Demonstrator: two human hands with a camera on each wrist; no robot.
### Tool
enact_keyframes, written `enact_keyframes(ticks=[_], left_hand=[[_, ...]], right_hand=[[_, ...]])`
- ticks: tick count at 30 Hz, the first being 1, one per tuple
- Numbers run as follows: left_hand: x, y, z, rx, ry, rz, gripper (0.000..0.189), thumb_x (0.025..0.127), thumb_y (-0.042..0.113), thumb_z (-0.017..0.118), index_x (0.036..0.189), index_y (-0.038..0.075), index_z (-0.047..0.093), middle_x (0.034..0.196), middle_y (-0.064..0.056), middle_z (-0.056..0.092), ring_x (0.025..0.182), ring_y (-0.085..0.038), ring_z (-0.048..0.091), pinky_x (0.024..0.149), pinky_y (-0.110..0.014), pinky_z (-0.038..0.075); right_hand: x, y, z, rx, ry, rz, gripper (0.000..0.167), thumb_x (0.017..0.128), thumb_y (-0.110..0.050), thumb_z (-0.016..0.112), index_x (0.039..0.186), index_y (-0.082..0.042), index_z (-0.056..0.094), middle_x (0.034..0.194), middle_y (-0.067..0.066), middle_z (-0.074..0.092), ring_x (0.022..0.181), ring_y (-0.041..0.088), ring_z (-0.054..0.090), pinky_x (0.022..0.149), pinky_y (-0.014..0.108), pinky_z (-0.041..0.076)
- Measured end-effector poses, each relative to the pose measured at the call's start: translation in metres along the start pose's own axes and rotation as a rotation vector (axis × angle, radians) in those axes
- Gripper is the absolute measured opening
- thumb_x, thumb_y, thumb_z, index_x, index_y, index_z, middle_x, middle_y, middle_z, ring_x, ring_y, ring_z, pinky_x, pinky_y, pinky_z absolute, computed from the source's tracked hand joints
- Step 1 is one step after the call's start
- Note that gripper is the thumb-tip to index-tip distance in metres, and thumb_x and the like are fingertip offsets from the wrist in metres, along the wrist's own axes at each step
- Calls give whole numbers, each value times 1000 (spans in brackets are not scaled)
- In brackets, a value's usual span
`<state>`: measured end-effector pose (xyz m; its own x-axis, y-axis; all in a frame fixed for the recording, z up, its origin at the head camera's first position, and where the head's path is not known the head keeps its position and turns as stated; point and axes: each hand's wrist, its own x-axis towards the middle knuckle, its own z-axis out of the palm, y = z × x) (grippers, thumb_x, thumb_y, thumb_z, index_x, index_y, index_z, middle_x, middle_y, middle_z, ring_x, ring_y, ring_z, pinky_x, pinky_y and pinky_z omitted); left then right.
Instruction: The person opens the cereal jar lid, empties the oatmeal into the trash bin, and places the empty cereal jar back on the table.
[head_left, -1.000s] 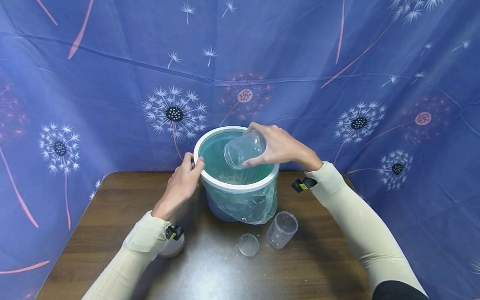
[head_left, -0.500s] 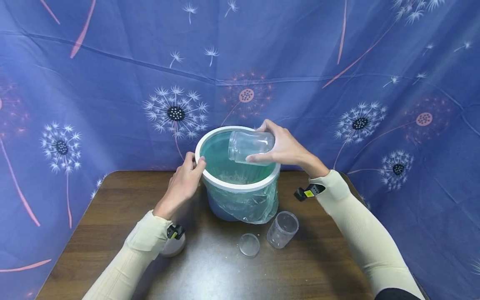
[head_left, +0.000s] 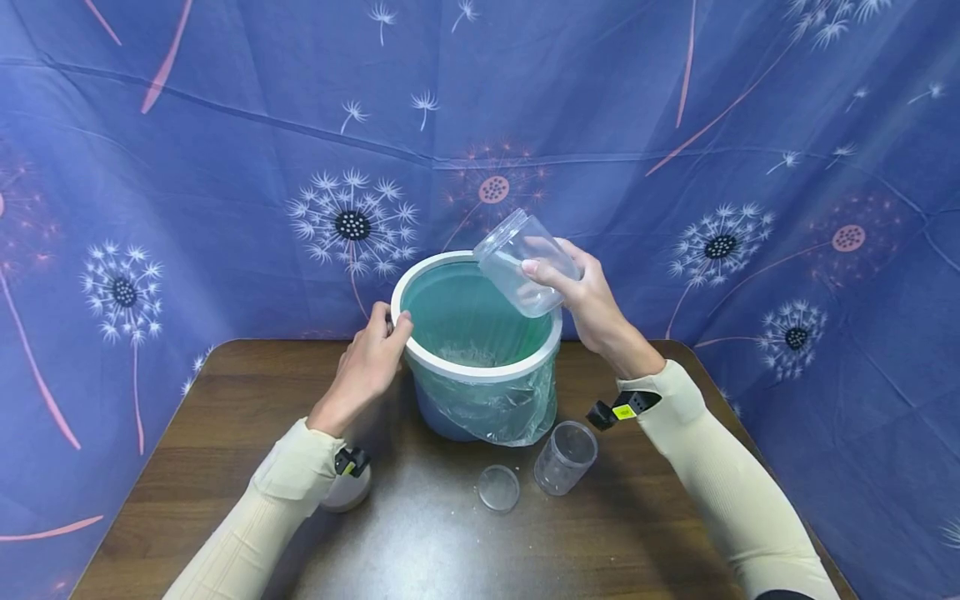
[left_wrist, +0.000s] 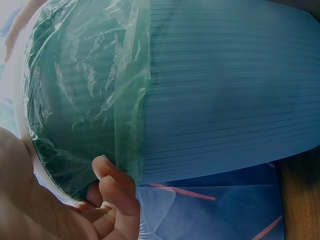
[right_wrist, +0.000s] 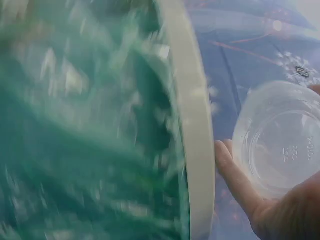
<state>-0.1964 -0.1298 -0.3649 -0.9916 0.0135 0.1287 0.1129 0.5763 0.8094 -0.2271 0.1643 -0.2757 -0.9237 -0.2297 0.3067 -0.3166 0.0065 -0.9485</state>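
Observation:
A blue ribbed trash can (left_wrist: pixel 225 90) with a white rim (head_left: pixel 480 372) and a green plastic liner (left_wrist: pixel 85 85) stands upright on the table. My left hand (head_left: pixel 366 362) grips the rim at its left side, thumb on top and fingers curled outside against the liner. Above the can's right side, my right hand (head_left: pixel 596 304) holds a transparent plastic jar (head_left: pixel 517 262), thumb across its wall. The jar leans with its mouth up and to the left; no contents show in it. Its embossed base (right_wrist: pixel 280 145) faces the right wrist camera.
A second clear jar (head_left: pixel 566 457) stands in front of the can, beside a clear round lid (head_left: pixel 498 488). A pale round object (head_left: pixel 348 493) is partly hidden under the left wrist. Small crumbs dot the wooden table (head_left: pixel 600 550). A blue dandelion-print cloth (head_left: pixel 225 208) hangs behind.
My right hand has turned the jar from mouth tipped down into the can, through level, to mouth up, and moved it slightly right. My left hand stays on the rim.

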Motion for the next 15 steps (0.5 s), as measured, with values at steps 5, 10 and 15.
enact_keyframes(ticks=[5, 10, 15], left_hand=[[0, 0, 0, -3, 3, 3, 40, 111, 53, 38, 119, 15, 47, 82, -8, 68, 76, -26, 67, 72, -43, 42], [0, -1, 0, 0, 2, 7, 41, 110, 54, 37, 119, 15, 47, 82, -8, 68, 75, -25, 67, 71, -43, 42], [-1, -1, 1, 2, 1, 2, 41, 111, 54, 37, 119, 16, 47, 81, -8, 67, 75, -26, 66, 71, -43, 42]], right_hand=[[-6, -4, 3, 136, -1, 2, 58, 99, -22, 61, 149, 6, 54, 101, 4, 79, 91, 16, 77, 87, 32, 58], [-14, -7, 4, 145, -9, 3, 62, 100, -21, 61, 156, 2, 47, 106, 2, 80, 97, 16, 77, 103, 32, 50], [-26, -7, 5, 109, -25, -63, 58, 95, -9, 67, 151, -5, 51, 117, 11, 77, 101, 21, 77, 102, 37, 52]])
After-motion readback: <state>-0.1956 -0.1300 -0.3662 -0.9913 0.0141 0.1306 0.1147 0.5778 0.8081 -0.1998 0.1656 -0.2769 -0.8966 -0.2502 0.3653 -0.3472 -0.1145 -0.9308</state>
